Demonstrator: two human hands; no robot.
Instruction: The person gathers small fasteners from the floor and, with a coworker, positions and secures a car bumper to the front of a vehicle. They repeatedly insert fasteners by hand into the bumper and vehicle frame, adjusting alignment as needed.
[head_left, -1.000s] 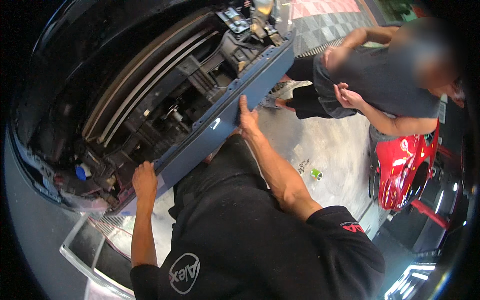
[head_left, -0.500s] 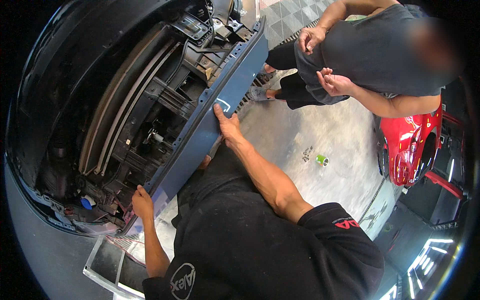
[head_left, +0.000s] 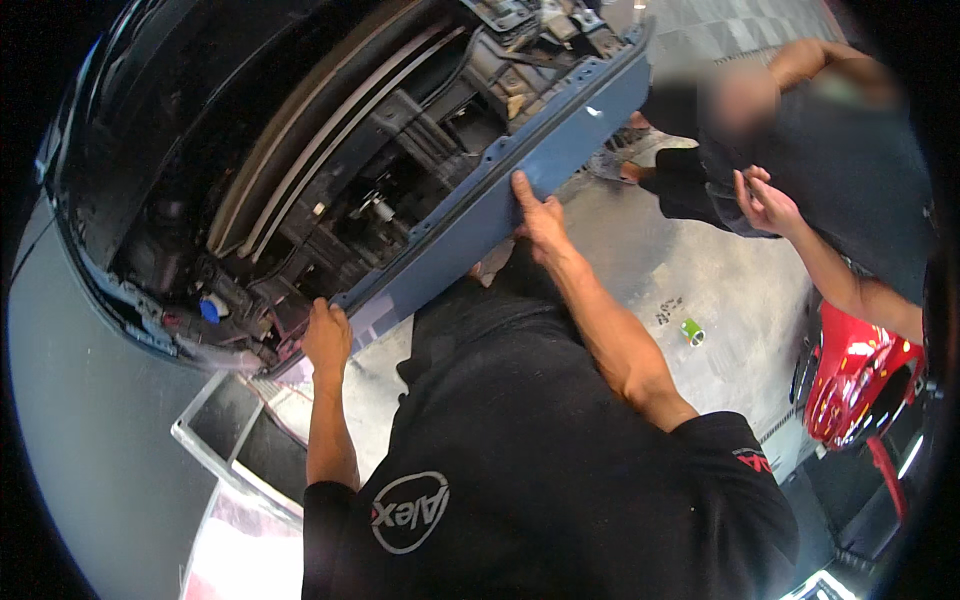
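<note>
A blue-grey car bumper [head_left: 573, 152] runs slantwise across the front of an opened car, a dark strip along its upper edge. My left hand [head_left: 328, 336] is closed over that edge near the bumper's left end, its fingertips partly hidden. Farther right, my right hand [head_left: 542, 222] grips the bumper, thumb laid along the outer face. Its other fingers are mostly out of sight beneath the panel. Behind the bumper lies the engine bay [head_left: 400, 130], with brackets, a pale curved bar [head_left: 345, 130] and a blue cap [head_left: 212, 308].
Another person [head_left: 820, 160] in dark clothes stands at the right, one hand raised with fingers bent. A green can [head_left: 692, 332] is on the concrete floor [head_left: 640, 270]. Beyond is a red car body part [head_left: 855, 375]. A pale metal frame [head_left: 215, 440] stands at lower left.
My view has shifted, so the car and bumper appear farther right and higher. Both my hands stay on the bumper. The other person has leaned forward, with head lowered toward the bumper's far end.
</note>
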